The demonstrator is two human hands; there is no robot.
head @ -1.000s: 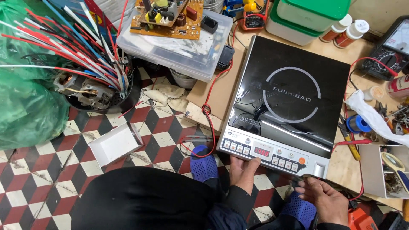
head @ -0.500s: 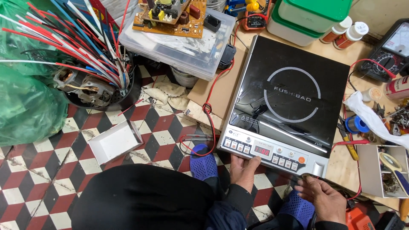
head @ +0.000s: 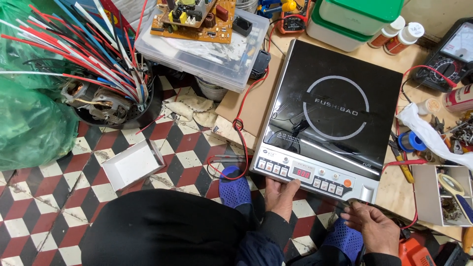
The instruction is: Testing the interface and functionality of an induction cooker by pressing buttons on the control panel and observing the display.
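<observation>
Left hand (head: pixel 280 196): under the front edge of the cooker (head: pixel 330 118), fingers curled up around that edge, thumb on the lower rim just below the button row; it grips the cooker.
Right hand (head: pixel 373 224): at the cooker's front right corner, fingers bent and half closed, tips touching the underside of the corner; whether they pinch anything small there cannot be told.
Cooker: black glass top with a silver ring, grey control strip nearest the fingers, red display lit just above the left fingers; its far part rests on the wooden bench (head: pixel 256 98), the front edge juts out over the tiled floor (head: pixel 49 207).
Red wire (head: pixel 241 133): loops down from the bench to the floor, just left of the left fingers.
Blue slippers (head: pixel 235 189): one beside the left wrist, one under the right hand.
White box (head: pixel 132 165): open, on the tiles, well left of the fingers.
Clear tub (head: pixel 207 51): far beyond the fingers, a circuit board (head: pixel 194 17) on its lid.
Meter (head: pixel 451 54): beyond the cooker's far right corner.
Parts tray (head: pixel 443 197): just right of the right hand.
</observation>
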